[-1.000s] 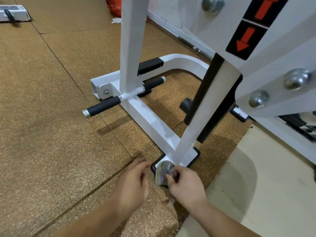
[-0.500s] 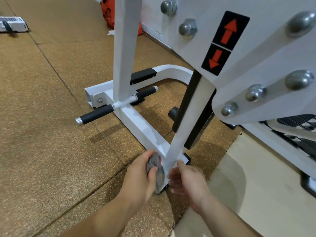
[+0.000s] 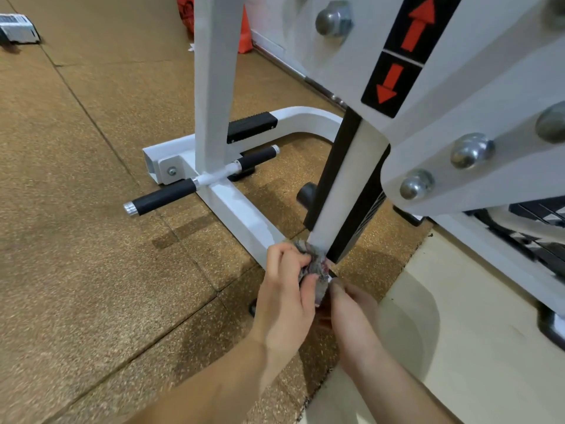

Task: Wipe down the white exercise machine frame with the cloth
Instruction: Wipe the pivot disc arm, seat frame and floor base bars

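Painted metal, rubber and cork-like flooring

The frame (image 3: 244,215) is smooth, glossy white painted metal with shiny domed steel bolts (image 3: 472,150); the handle grips (image 3: 166,198) look matt black rubber; the cloth (image 3: 315,264) is crumpled grey fabric; the floor mat (image 3: 76,240) is grainy, speckled brown.

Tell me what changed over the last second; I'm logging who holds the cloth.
The cloth passed from the right hand to the left hand, which now presses it against the foot of the slanted white post. The right hand let go and rests just below. The machine itself stayed put.

cloth (image 3: 315,264) now bunched in left hand (image 3: 286,296), passed over from right hand (image 3: 354,313)
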`<action>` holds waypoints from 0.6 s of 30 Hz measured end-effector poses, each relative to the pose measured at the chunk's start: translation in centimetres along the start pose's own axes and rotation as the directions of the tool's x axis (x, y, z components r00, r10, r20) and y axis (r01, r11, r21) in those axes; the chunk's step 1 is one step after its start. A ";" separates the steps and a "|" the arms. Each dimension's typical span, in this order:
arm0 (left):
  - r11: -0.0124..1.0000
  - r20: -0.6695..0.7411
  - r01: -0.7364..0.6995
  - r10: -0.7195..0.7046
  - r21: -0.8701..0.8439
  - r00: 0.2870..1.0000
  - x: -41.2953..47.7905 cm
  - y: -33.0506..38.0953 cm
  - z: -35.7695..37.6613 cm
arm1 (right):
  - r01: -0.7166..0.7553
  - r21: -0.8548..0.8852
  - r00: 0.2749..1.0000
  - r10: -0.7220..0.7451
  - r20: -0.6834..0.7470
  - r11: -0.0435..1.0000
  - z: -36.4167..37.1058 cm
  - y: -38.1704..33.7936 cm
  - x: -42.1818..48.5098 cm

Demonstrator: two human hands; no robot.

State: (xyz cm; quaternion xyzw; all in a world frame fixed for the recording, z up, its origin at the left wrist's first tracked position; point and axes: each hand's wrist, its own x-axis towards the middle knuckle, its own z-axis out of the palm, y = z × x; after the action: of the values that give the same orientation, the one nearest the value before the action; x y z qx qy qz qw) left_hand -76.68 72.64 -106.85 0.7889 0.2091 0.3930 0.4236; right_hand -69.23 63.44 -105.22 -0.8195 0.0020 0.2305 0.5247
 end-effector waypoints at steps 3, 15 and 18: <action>0.994 0.106 0.085 -0.092 0.069 0.990 -1.2 -2.4 0.4 | -0.074 -0.035 0.997 0.072 -0.041 0.997 0.2 1.6 0.3; 0.935 0.327 0.221 -0.309 0.279 0.893 -2.5 -5.5 0.7 | -0.101 -0.071 0.993 0.104 0.055 0.992 0.2 3.0 0.7; 0.925 0.331 0.114 -0.242 0.362 0.912 -3.1 -6.3 0.5 | -0.092 -0.097 0.994 0.097 0.051 0.991 0.1 3.3 1.1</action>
State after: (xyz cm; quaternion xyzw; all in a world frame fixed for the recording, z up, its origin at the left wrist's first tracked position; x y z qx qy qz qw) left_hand -78.16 73.80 -113.64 0.8864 0.2613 0.1551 0.3493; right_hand -69.06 62.29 -108.52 -0.8355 0.0155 0.2778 0.4738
